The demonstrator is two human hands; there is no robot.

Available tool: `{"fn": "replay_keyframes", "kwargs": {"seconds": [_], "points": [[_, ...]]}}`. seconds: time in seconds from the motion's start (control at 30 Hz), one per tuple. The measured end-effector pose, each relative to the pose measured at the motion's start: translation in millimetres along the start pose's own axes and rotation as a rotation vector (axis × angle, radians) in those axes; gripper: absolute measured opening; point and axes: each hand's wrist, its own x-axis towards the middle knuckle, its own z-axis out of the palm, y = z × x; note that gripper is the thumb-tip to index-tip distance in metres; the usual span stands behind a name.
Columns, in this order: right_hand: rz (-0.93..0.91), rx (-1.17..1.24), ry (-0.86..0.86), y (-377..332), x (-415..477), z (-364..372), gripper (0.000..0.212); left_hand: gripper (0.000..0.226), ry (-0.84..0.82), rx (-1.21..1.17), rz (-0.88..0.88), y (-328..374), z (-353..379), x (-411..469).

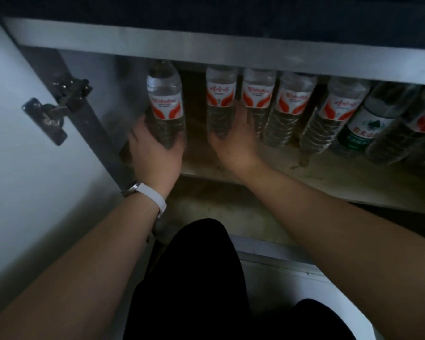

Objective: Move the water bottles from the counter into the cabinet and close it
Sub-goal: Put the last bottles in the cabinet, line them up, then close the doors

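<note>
White door panel (22, 168) stands swung open outboard of the left hand (155, 153), its metal hinge (57, 111) above and left of that grip. A black-clad knee (194, 278) lies below both wrists. Count on the cabinet floor (329, 175): six red-labelled bottles and one green-labelled bottle (361, 128); the far-right edge is unclear. Left hand curls round the lower body of the leftmost bottle (165, 104), upright, apart from the row. Right hand (236, 141) curls round the base of the second bottle (220, 101), fingers between it and the third bottle (257, 99).
</note>
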Motion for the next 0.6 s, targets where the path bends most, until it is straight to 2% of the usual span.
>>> {"fn": "replay_keyframes", "kwargs": {"seconds": [0.2, 0.4, 0.6], "points": [[0.039, 0.038, 0.074, -5, 4, 23, 0.092, 0.082, -0.038, 0.024, -0.01, -9, 22, 23], [0.097, 0.009, 0.136, -5, 15, 39, 0.094, 0.07, -0.03, 0.099, 0.03, -15, 34, 35], [0.079, -0.073, 0.193, 0, 24, 41, 0.086, 0.064, -0.048, 0.013, 0.092, -24, 42, 53]]}}
